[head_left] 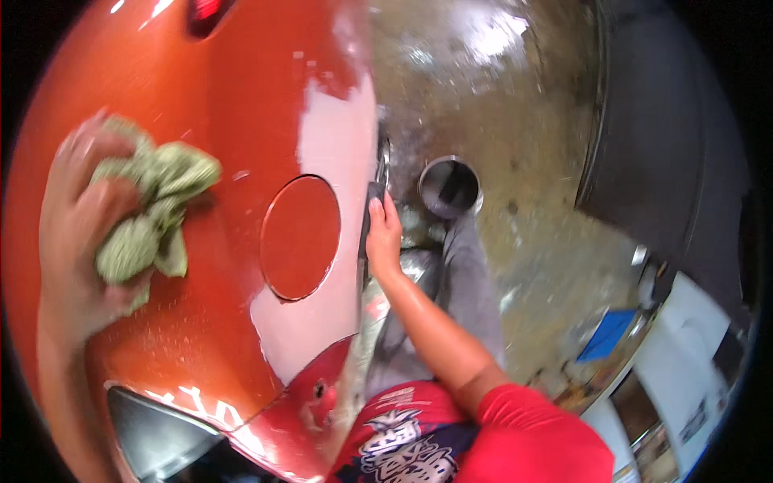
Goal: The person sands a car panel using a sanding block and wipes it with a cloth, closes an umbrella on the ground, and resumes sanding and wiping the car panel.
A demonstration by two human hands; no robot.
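Observation:
My left hand (80, 213) is closed around a crumpled light-green cloth (133, 245), bunched over the wet orange car panel (201, 298). Lower down the car's side, my right hand (385, 237) grips a dark block (371, 213) like a sanding block, held along the edge of a pale pink patch (334, 133). The block's face toward the car is hidden. A round fuel flap (302, 237), shut and orange, sits between my hands, with the pale patch curving around its right side.
On the wet floor (531, 161) stands a round bucket (449, 187) beside my leg. A dark panel (668, 137) rises at the right. A blue sheet (606, 335) and white boards (684, 354) lie at the lower right. Dark window glass (157, 435) shows at the lower left.

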